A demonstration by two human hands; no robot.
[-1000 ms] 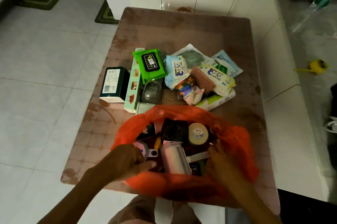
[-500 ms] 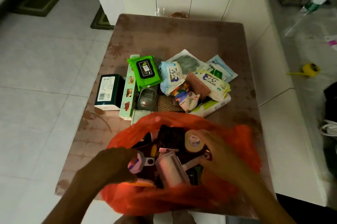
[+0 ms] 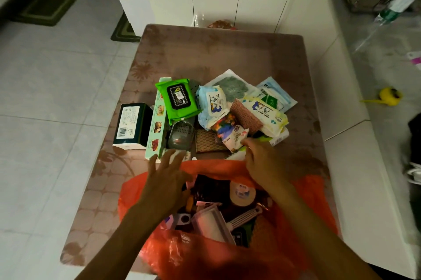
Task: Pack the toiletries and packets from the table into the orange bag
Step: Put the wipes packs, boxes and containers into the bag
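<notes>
White cabinets and pale floor tiles are framing a brown patterned worktop, where the orange bag is lying open at the near edge with a tape roll and other items inside. Beyond its mouth, the left hand is hovering with fingers spread near a long mint box, while the right hand is pinching a colourful packet in the pile beside a green wipes pack.

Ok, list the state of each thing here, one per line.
orange bag: open, partly filled
left hand: open, fingers spread over the bag rim
right hand: pinching the colourful packet
green wipes pack: lid closed, on the pile
dark green box: closed, on the table
</notes>
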